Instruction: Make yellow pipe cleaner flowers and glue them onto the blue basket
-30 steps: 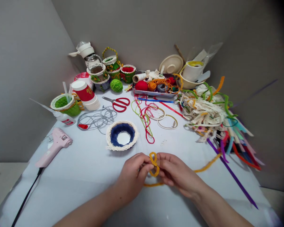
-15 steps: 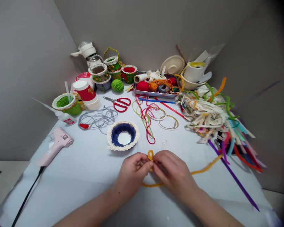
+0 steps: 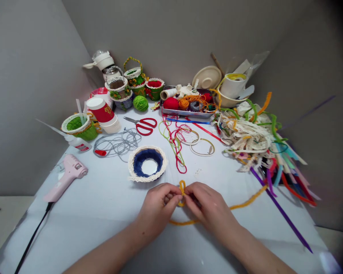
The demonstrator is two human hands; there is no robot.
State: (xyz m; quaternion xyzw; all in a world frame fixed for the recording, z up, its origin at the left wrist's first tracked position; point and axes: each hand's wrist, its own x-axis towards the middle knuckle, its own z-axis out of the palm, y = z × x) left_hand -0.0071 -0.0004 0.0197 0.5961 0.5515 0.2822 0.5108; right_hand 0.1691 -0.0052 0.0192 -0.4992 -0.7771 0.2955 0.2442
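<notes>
My left hand (image 3: 157, 208) and my right hand (image 3: 208, 207) meet at the near middle of the white table (image 3: 103, 213). Both pinch an orange pipe cleaner (image 3: 182, 187), which forms a small loop standing up between my fingertips. Its long tail (image 3: 247, 201) runs off to the right across the table, and another stretch curves under my hands. Just beyond my hands sits a small blue yarn-lined bowl with a lace rim (image 3: 147, 163).
A pink glue gun (image 3: 65, 177) with a black cord lies at the left. Red scissors (image 3: 144, 124), grey string (image 3: 117, 142), a glue bottle (image 3: 74, 141), red cups (image 3: 103, 112) and decorated baskets (image 3: 135, 80) stand behind. Lace and pipe cleaners (image 3: 254, 137) pile up at the right.
The loop between my fingers has become smaller and tighter, and my hands have closed in together. The tail on the right has been drawn in slightly.
</notes>
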